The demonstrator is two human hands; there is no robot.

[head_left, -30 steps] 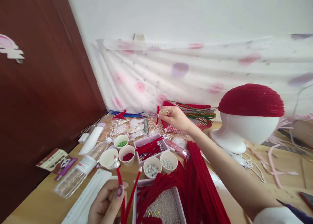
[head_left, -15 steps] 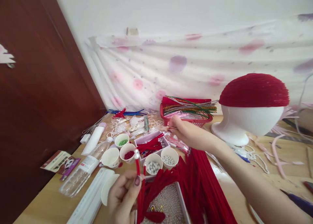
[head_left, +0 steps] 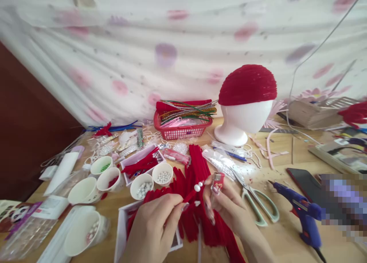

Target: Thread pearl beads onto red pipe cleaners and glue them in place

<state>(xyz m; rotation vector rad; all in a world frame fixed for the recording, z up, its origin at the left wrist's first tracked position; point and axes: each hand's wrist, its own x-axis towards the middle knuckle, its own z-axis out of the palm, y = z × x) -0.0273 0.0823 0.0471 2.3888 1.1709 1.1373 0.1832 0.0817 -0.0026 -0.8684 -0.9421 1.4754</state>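
L hand (head_left: 156, 224), lwr ctr of frame: fingertips pinched tight on red stem (head_left: 189, 195), no visible gap. Stem points up-right, w/ white beads (head_left: 197, 187) at its tip, just beside R hand (head_left: 229, 205). R hand, right of ctr: thumb & fingers closed on small red item (head_left: 218, 181), held near the beads; exact type of item unclear.

Lwr ctr, partly behind L hand: white box (head_left: 119, 232). Lwr right: blue glue gun (head_left: 301, 205), red light showing. Left of it: scissors (head_left: 246, 185), blades slightly apart, green-white handles. Behind hands: bundle of red stems (head_left: 200, 163). Left of bundle: paper cup (head_left: 163, 183) w/ white beads, adj. to a similar cup.

Upper mid-frame: red basket (head_left: 183, 133) w/ multicolored stems. Right of basket: white mannequin head (head_left: 243, 116) w/ red cap (head_left: 249, 85). Far bkgd: floral curtain (head_left: 195, 64).
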